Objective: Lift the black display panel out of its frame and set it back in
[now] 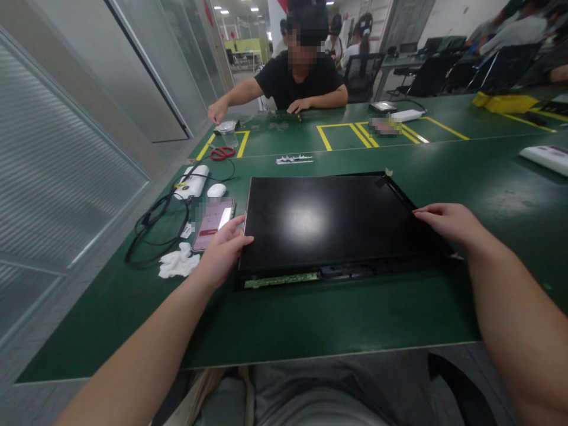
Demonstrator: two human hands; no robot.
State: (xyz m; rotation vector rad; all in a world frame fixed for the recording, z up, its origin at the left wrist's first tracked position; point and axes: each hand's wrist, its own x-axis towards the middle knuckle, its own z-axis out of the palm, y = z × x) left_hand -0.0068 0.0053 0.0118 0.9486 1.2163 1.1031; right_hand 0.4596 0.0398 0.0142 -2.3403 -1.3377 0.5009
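Note:
A black LCD panel point(332, 225) lies face up, slightly skewed over a black frame point(394, 184) that shows along its far right and near edges. Along the near left edge a green circuit board strip point(281, 280) is exposed. My left hand point(224, 248) grips the panel's left edge, thumb on top, with the other fingers at the side and partly hidden. My right hand point(448, 222) is closed in a pinch on the right edge, where panel and frame meet; which of the two it grips is hard to see.
Left of the panel are a phone point(213, 225), a white mouse-like object point(216, 190), a white power strip point(193, 181), black cable point(153, 222) and crumpled tissue point(177, 261). Red-handled scissors point(222, 154) and white strips point(293, 159) lie farther back. A person point(306, 77) sits opposite.

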